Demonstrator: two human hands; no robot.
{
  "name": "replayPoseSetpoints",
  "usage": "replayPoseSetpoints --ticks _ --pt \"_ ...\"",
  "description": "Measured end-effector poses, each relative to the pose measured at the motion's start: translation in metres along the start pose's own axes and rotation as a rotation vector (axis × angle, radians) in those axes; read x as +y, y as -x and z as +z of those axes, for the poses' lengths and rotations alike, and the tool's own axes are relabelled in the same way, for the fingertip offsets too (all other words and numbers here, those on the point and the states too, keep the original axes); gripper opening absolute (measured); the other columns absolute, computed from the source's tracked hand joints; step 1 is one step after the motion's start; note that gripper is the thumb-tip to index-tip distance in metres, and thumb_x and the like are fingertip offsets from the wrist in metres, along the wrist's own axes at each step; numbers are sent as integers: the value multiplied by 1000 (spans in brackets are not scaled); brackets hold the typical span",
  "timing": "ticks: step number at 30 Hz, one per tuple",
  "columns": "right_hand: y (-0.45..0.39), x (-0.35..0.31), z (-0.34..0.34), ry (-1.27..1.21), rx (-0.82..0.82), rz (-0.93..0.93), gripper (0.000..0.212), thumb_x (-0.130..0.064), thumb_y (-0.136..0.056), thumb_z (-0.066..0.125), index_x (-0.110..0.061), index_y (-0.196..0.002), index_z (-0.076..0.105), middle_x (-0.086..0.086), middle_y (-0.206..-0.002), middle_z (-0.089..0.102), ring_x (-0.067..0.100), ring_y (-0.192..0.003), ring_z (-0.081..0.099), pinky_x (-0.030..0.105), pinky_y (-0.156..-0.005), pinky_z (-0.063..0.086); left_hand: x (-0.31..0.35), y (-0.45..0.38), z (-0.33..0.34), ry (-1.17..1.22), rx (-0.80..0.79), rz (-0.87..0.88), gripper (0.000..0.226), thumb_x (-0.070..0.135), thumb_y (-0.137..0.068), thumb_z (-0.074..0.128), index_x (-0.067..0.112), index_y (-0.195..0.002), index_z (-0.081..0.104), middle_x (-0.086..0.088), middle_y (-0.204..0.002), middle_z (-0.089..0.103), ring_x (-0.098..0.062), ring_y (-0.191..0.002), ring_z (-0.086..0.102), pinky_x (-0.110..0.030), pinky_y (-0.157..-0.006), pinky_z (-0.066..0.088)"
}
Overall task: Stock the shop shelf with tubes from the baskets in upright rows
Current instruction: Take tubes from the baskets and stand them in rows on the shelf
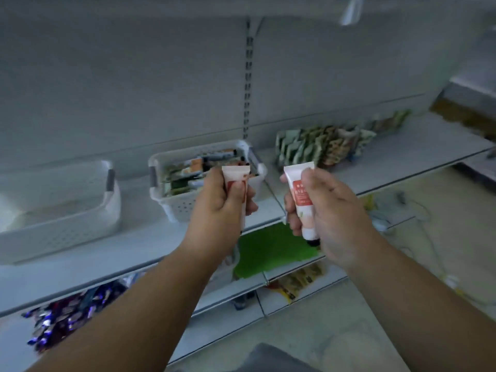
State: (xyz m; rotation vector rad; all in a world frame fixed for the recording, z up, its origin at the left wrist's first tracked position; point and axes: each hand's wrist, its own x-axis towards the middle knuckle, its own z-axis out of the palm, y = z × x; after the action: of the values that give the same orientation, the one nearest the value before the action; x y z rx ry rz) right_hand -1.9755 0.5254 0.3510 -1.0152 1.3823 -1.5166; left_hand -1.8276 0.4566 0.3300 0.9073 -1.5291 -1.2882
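Grey shop shelf (389, 167) carries a white basket (185, 202) full of tubes, with upright packets to its right. Just in front of the basket, the left hand (217, 210) grips one tube (236, 174) and the right hand (327, 210) grips another tube (302, 194), both cap-down.

Both my forearms are bare right up to where the view cuts them off, with no sleeve showing on either. My left hand (218, 202) and my right hand (326, 210) are bare too, without gloves. My fingernails are short and unpainted as far as I can make out, though the blur hides the finer detail of my fingers and knuckles
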Motion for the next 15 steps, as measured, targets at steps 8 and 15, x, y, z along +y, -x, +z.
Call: replayPoseSetpoints --ticks 8,15 --pt "-10 -23 -143 148 150 -51 14 -20 -101 47 -15 -93 57 3 -72 62 16 -55 53 23 -47 43 -5 -21 151 -92 -220 23 9 25 -101 42 28 -96 49 0 -84 63 -23 -74 60 -36 -63 48" --pt "-79 -33 -211 208 244 -102 18 -18 -100 49 -19 -87 61 1 -71 63 14 -57 56 22 -51 46 -35 -86 216 -64 -207 49 10 28 -99 46 28 -91 52 6 -73 59 -13 -64 55 -40 -64 50"
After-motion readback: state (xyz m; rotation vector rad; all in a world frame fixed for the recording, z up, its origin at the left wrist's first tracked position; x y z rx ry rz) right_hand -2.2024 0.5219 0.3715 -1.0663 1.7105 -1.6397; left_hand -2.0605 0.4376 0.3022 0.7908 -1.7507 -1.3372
